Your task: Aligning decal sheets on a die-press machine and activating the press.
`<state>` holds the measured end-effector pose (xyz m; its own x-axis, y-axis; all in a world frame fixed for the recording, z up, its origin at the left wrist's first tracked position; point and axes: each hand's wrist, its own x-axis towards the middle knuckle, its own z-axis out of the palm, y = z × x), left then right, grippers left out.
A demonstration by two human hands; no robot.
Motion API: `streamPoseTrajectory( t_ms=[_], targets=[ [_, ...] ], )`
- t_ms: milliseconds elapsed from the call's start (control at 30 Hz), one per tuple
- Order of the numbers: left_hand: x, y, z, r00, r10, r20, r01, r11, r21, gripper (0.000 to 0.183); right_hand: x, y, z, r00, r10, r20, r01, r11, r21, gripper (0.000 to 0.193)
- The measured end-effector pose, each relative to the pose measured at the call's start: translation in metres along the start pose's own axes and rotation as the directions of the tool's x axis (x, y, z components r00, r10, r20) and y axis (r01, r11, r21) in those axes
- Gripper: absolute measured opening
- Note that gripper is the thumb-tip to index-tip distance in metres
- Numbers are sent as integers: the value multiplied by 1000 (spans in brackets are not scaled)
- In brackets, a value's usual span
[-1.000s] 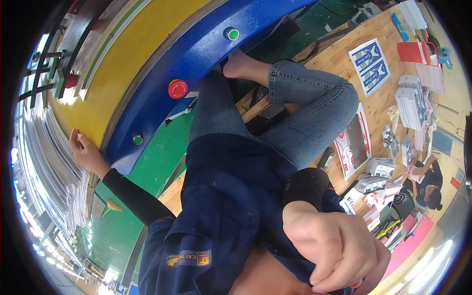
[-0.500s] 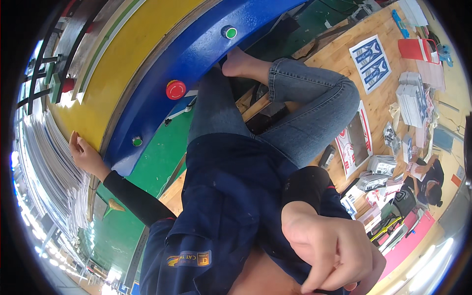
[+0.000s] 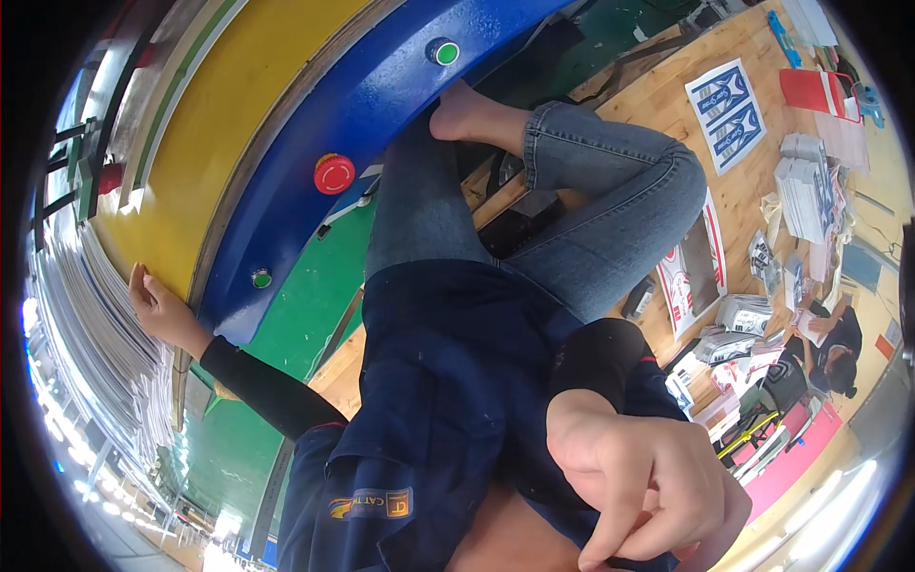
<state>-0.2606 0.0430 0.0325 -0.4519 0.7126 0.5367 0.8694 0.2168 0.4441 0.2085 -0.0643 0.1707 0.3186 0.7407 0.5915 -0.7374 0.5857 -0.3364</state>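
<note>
My left hand [image 3: 168,310] rests at the edge of the yellow tabletop [image 3: 214,124], right beside a tall stack of white sheets [image 3: 95,324]. Its fingers are loosely bent and slightly apart, with nothing visible in them. Close to the camera at the lower right, my right hand [image 3: 648,477] is raised in front of my dark blue jacket [image 3: 438,391]. The fingers of that hand are curled in and closed together; whatever lies between them, if anything, is hidden. Both forearms wear black sleeves.
The blue machine front [image 3: 286,124] carries a red stop button [image 3: 334,174] and green buttons [image 3: 444,52]. On the right, a wooden table [image 3: 648,114] bears a printed sheet [image 3: 726,116], a red box [image 3: 810,92] and paper stacks [image 3: 803,200]. Another person [image 3: 837,348] works beyond it.
The view has shifted slightly, so the machine and table sit a little differently. Both hands keep nearly the same pose and place.
</note>
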Motion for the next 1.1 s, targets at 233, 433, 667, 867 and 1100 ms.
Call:
streamPoseTrajectory(
  t_ms=[233,433,667,867,1100],
  targets=[
    [2,-3,0,1000,24,-2,-24,999,36,31,0,-4,-3,997,-48,-53,45,997,-57,6],
    [2,1,-2,1000,24,-1,-24,997,78,30,-1,-9,-6,998,-10,-70,8,999,-33,8],
    [2,2,-2,999,36,12,-37,997,68,30,-1,-9,-12,999,15,-43,-14,1000,13,6],
    [3,0,0,999,35,16,-36,997,65,30,0,-7,-12,998,-9,-56,14,996,90,6],
    [2,-1,-1,1000,22,8,-23,999,45,30,1,-17,-12,990,138,-33,-135,988,79,7]
  ],
)
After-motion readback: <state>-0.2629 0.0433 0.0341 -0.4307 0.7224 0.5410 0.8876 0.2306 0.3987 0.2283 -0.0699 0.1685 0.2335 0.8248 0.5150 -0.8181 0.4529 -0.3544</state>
